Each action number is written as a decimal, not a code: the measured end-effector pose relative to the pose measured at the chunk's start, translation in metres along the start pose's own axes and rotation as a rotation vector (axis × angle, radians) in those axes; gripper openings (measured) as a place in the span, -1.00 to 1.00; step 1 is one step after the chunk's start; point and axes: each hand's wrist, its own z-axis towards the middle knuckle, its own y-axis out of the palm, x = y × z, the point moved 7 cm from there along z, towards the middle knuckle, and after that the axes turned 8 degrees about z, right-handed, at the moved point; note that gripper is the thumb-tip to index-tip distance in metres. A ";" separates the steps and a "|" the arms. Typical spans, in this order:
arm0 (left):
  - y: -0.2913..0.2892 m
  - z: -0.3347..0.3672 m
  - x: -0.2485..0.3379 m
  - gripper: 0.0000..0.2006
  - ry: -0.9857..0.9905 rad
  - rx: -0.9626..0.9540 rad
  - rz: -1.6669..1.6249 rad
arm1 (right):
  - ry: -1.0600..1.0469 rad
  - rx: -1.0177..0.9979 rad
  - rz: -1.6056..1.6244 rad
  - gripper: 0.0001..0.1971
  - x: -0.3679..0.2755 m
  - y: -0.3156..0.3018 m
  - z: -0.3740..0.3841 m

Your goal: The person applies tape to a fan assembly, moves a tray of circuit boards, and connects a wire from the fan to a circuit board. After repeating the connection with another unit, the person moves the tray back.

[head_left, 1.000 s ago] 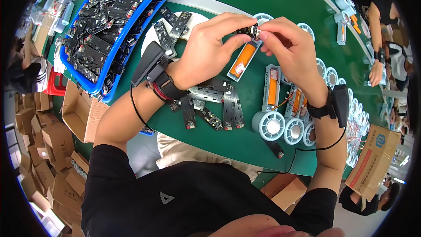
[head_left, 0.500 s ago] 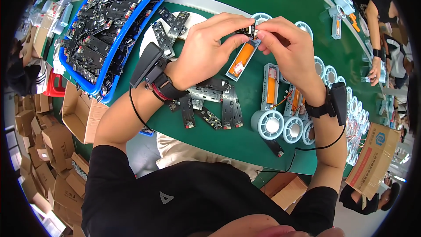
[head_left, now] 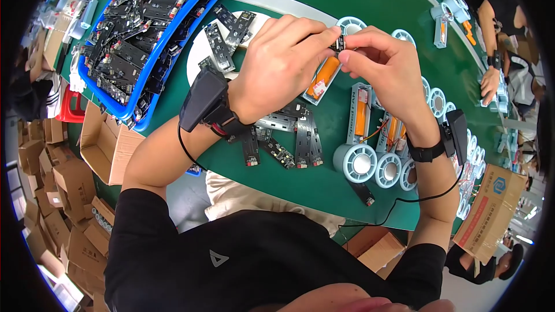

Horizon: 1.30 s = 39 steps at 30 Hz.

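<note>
A: Both hands are up over the green bench (head_left: 324, 0), meeting at about twelve o'clock. The left hand (head_left: 283, 69) and right hand (head_left: 384, 66) pinch one small dark connector (head_left: 340, 43) between them

B: And the piece it belongs to?

A: An orange battery cell in a pale holder (head_left: 321, 79) hangs just under the fingertips, at six o'clock from the pinch and lifted off the bench. Left fingers (head_left: 312, 34) curl nearly shut around its top end; right fingers (head_left: 361, 52) are tight on the connector, thumb against forefinger

B: How far along does it look?

A: Partway, I'd judge. At four o'clock from the hands lie more battery holders (head_left: 361, 112) with round pale speaker units (head_left: 355, 162) already attached. At seven o'clock a few dark circuit boards (head_left: 289, 138) lie loose, and the blue tray (head_left: 136, 40) at ten o'clock is heaped with boards, so plenty is left

B: Pose?

A: Both forearms rise from the lower edge, wrists bent inward, each with a black wrist device (head_left: 205, 101), the right one cabled
</note>
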 end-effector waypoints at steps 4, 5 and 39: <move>0.004 0.000 -0.014 -0.70 -0.050 -0.075 -0.013 | -0.183 0.020 -0.310 -0.77 -0.007 -0.016 0.005; 0.004 0.001 -0.014 -0.69 -0.072 -0.117 -0.045 | -0.263 0.034 -0.449 -0.75 -0.011 -0.019 0.004; 0.021 0.005 -0.033 -0.74 -0.106 -0.346 -0.422 | 0.115 0.078 0.216 -0.87 0.026 0.000 0.002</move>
